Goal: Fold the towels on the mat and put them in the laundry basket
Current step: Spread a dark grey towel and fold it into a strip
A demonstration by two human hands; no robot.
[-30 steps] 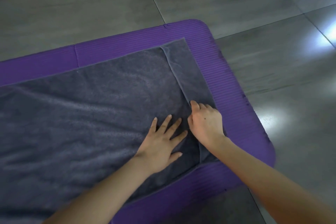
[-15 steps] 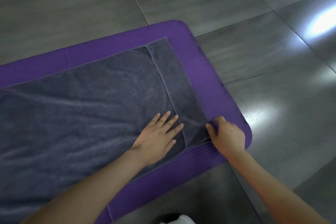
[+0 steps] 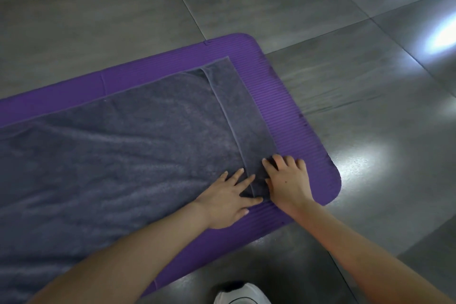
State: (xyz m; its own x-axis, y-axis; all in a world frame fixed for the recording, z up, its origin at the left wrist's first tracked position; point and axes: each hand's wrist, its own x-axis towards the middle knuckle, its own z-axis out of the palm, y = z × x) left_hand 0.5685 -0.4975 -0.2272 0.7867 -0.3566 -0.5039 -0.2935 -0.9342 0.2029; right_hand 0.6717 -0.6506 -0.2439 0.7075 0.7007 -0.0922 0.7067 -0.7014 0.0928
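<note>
1. On the purple mat (image 3: 291,111), near its right end, a grey towel (image 3: 118,155) is lying spread flat; it is running out of view to the left, and mat is showing around its far, right and near edges.
2. A narrow strip of the towel's right end is lying turned over onto the rest, its hemmed edge running from the far corner down to your hands.
3. Your left hand (image 3: 225,201) is resting flat, fingers spread, palm on the near edge of the towel just left of the turned strip. No pinch here.
4. Your right hand (image 3: 287,181) is lying on the near end of the strip, fingers loosely spread and curling down onto the cloth. Whether it is pinching the corner: cannot tell.
5. Judgement: you are working the first fold, early in the task, squaring the turned end.
6. Next move is probably calling for carrying this end leftward over the body, edges matched.
7. Laundry basket is not showing; a white shoe (image 3: 243,295) is showing on the grey floor (image 3: 345,32).
</note>
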